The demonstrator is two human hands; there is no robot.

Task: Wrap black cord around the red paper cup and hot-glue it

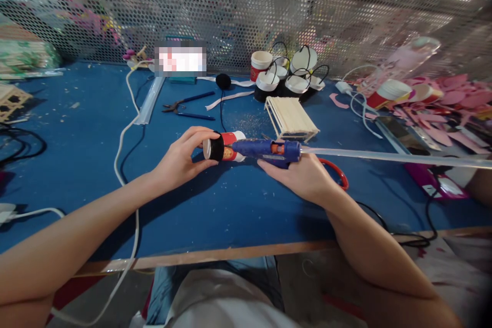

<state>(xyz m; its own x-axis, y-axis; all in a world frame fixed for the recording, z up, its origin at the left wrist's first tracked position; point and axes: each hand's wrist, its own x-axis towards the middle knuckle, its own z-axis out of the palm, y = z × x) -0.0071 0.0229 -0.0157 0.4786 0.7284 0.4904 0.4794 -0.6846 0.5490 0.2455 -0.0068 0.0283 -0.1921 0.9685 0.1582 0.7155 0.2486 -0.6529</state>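
My left hand [177, 158] is closed around the base end of a red-and-white paper cup [230, 154], which lies on its side. Black cord is wound in a band [218, 148] around the cup near that base. My right hand [309, 177] grips a blue glue gun [255, 148], its nozzle pointing left at the wound band; whether it touches cannot be made out. A long clear glue stick [369, 154] sticks out of the gun's back. Beyond the cup, a black ball of cord [223, 81] trails a strand towards it.
Blue-handled pliers [184, 105] lie open behind my left hand. Several paper cups with black cord handles [296, 83] stand at the back by a small wooden stick stand [292, 115]. Pink petal pieces [442, 97] and a phone [400, 133] are right. A white cable [120, 148] crosses the left.
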